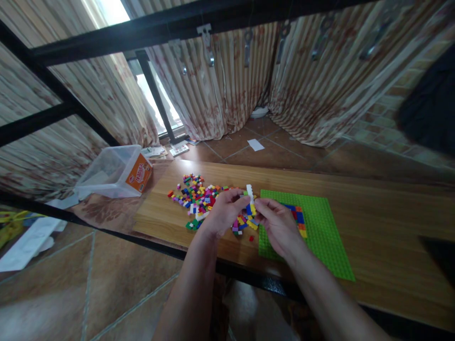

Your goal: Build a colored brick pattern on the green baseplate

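A small toy-brick assembly, white along its upper part with blue and yellow bricks at its lower end, is held up between my two hands. My left hand is closed on it from the left. From the right, the fingers of my right hand pinch at its lower end. The green baseplate lies partly under my right hand. On it sits a group of red, blue, orange and yellow bricks, partly hidden by that hand. Loose colourful bricks are heaped left of and behind my left hand.
A clear plastic bin with an orange label stands at the table's left end. A single red brick lies near the front edge of the wooden table. Black metal bars cross above, before striped curtains.
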`<state>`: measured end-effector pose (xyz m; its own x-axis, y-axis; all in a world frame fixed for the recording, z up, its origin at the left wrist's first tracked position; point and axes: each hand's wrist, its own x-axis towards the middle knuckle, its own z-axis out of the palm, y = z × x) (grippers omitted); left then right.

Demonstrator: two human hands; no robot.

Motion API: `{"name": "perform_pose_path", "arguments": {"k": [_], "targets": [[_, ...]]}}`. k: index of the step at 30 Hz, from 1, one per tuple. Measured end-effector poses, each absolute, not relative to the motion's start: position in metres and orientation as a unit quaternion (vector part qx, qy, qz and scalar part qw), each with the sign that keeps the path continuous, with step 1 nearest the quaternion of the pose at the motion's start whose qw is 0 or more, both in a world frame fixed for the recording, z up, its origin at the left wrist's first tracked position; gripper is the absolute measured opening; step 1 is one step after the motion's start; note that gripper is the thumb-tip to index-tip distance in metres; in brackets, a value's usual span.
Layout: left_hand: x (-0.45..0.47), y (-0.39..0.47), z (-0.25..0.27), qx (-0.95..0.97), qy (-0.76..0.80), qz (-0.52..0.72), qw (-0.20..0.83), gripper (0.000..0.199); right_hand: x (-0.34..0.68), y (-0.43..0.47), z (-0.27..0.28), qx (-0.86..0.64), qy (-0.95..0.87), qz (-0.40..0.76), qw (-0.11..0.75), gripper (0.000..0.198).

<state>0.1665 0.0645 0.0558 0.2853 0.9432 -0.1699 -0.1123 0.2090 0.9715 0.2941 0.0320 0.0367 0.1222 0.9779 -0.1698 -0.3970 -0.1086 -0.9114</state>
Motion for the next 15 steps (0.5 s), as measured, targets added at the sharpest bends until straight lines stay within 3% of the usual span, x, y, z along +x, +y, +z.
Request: {"name": "perform_pose_path", "arguments": {"k": [11,15], "targets": [[0.1645,0.0608,0.0639,0.469,0.413,0.409,0.666,0.035,0.2949,0.0366,0.0307,-0.407,-0.188,0.664,0.598,0.016],[0.1651,0.0602,0.0625,0.496,0.409,0.384,0.662,0.036,0.2969,0.0368,0.0371,-0.411,-0.229,0.651,0.596,0.027]]}}
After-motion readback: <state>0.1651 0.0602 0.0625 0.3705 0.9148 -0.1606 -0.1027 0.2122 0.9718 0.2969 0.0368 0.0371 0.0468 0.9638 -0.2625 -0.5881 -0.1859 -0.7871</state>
